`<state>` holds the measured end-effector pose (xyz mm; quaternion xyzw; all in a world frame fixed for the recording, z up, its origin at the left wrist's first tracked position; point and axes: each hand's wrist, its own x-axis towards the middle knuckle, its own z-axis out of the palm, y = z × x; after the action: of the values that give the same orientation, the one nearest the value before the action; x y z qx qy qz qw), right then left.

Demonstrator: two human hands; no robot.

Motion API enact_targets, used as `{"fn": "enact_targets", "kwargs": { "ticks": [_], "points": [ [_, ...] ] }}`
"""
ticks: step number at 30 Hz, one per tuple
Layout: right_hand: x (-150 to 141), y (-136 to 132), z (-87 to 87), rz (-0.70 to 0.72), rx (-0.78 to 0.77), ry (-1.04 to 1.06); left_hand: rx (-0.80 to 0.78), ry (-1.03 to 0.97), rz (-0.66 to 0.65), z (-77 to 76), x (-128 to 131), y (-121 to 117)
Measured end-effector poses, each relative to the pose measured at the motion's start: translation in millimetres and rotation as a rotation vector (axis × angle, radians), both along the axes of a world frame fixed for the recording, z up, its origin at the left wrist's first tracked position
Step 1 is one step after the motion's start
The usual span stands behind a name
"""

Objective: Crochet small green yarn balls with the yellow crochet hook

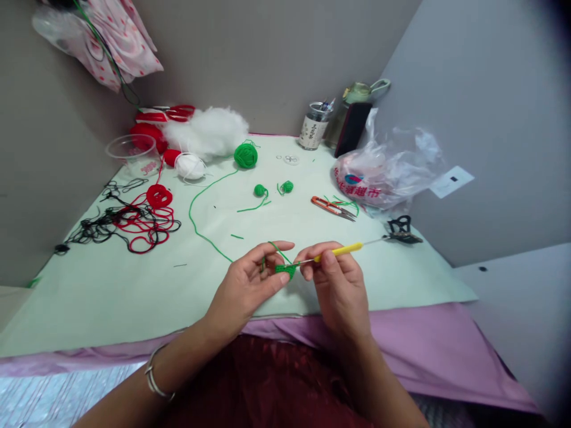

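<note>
My left hand (250, 279) pinches a small green crochet piece (285, 270) above the near edge of the pale green mat (134, 285), with green yarn looped over its index finger. My right hand (336, 285) grips a yellow-handled crochet hook (339, 251), its metal tip in the green piece. The green strand (200, 202) runs back across the mat to a green yarn ball (245, 156). Both hands are closed.
Two small green crocheted balls (261, 190) (287, 186) and orange thread snips (332, 207) lie mid-mat. Tangled red and black yarn (129, 223) sits left. White stuffing (209, 131), a white ball (190, 166), a jar (313, 126), a plastic bag (379, 172) and a black clip (401, 229) line the back and right.
</note>
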<state>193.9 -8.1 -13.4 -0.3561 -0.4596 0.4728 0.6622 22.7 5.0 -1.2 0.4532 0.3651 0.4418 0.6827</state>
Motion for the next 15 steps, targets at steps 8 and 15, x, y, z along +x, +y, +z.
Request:
{"fn": "enact_targets", "kwargs": {
  "ticks": [8,15],
  "points": [
    [3,-9,-3.1,-0.041,0.043,-0.114,0.2,0.187,0.053,3.5,0,0],
    [-1,-14,-0.6,-0.131,0.167,-0.312,0.504,0.35,0.159,-0.2,0,-1]
  ]
}}
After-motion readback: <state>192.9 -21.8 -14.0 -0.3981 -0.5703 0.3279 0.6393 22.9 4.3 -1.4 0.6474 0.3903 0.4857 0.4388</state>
